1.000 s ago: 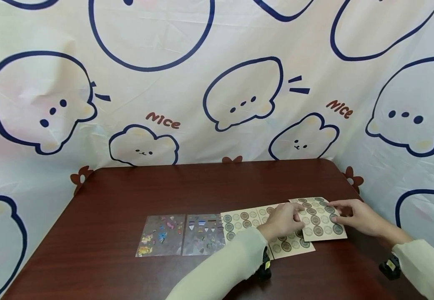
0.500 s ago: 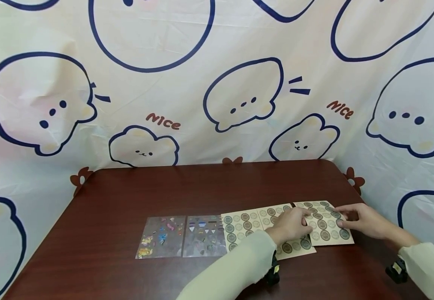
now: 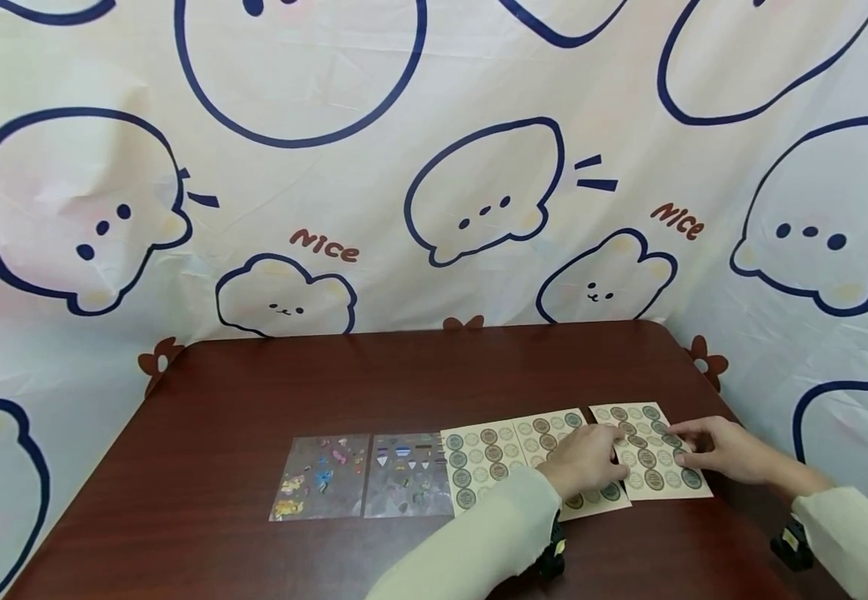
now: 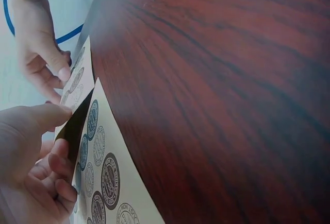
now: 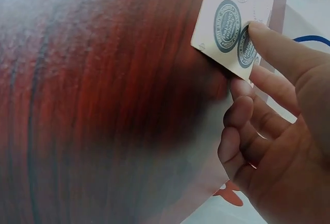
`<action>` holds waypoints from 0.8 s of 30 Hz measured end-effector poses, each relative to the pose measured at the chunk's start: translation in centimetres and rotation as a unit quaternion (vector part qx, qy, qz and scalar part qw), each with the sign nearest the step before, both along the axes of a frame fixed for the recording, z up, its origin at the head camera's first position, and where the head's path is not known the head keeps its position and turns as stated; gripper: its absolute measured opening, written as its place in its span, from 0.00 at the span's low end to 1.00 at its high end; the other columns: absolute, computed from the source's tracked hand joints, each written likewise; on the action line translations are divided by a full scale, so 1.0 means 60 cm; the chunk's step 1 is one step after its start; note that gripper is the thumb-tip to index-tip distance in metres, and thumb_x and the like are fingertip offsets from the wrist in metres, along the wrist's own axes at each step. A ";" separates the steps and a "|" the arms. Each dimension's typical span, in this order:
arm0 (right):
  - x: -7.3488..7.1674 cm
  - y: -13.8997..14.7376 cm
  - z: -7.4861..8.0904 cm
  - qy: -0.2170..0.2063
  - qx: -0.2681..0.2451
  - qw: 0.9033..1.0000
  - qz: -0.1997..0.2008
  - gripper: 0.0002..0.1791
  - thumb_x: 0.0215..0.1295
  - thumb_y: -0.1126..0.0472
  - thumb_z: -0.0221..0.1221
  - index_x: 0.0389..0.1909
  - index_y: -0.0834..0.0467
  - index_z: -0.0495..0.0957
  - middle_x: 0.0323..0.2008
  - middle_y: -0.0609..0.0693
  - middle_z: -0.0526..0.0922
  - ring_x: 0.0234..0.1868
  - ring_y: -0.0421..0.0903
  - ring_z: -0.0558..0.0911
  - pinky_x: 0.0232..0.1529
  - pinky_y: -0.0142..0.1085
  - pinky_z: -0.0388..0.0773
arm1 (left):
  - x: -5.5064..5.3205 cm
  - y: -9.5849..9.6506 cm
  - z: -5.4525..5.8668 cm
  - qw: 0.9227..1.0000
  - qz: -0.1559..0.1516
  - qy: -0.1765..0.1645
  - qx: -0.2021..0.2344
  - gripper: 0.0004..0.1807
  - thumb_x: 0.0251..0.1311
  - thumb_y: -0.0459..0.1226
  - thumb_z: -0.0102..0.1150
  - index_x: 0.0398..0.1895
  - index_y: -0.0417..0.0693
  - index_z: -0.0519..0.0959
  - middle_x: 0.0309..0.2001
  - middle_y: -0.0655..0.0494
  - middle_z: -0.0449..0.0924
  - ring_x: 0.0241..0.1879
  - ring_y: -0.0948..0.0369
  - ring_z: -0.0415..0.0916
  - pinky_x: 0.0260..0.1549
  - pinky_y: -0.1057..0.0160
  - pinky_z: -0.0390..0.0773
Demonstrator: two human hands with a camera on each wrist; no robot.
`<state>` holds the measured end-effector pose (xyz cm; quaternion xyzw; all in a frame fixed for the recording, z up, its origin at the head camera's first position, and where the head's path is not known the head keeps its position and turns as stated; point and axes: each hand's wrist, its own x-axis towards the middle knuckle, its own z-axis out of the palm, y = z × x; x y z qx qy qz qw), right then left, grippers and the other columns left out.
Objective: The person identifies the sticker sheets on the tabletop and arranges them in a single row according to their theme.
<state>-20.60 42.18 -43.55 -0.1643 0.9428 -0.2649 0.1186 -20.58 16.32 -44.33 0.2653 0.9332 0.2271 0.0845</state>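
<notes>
A cream sheet of round seal stickers lies at the right end of a row on the table. My left hand pinches its left edge, thumb on top, and covers part of the neighbouring cream sheet. On the opposite edge, my right hand holds the sheet between thumb and fingers. The right wrist view shows that thumb over the dark printed circles of the sheet. In the left wrist view, a dark gap separates the held sheet from the neighbouring sheet.
Left of the hands, another cream sticker sheet continues the row. Two clear sheets follow, one with small dark and blue pieces, one with colourful figures. A patterned cloth hangs behind the brown table.
Both hands have moved the rightmost sticker sheet to the right and slightly toward the person. It overlapped the neighbouring sheet before and now lies beside it. The other sheets have stayed put.
</notes>
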 end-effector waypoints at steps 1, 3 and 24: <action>0.001 0.000 -0.001 -0.001 0.001 1.000 -0.002 0.31 0.62 0.55 0.69 0.59 0.73 0.77 0.28 0.45 0.76 0.26 0.32 0.69 0.28 0.29 0.67 | 0.000 0.000 0.000 1.000 -0.001 -0.001 -0.001 0.28 0.63 0.48 0.66 0.68 0.67 0.75 0.34 0.71 0.80 0.25 0.71 0.70 0.30 0.74 0.69; 0.002 0.002 -0.002 0.000 0.001 1.000 -0.005 0.31 0.61 0.55 0.69 0.59 0.72 0.77 0.28 0.45 0.76 0.25 0.32 0.69 0.27 0.30 0.68 | 0.001 0.001 -0.002 1.000 -0.002 -0.001 -0.001 0.29 0.62 0.48 0.67 0.68 0.68 0.75 0.29 0.71 0.77 0.25 0.71 0.69 0.30 0.74 0.69; 0.007 0.019 -0.013 -0.002 -0.010 1.000 -0.005 0.31 0.57 0.60 0.72 0.58 0.73 0.76 0.29 0.45 0.74 0.23 0.33 0.69 0.25 0.30 0.69 | 0.000 0.009 -0.014 0.999 -0.033 0.026 -0.014 0.28 0.61 0.50 0.69 0.65 0.66 0.77 0.37 0.73 0.82 0.35 0.74 0.74 0.34 0.75 0.71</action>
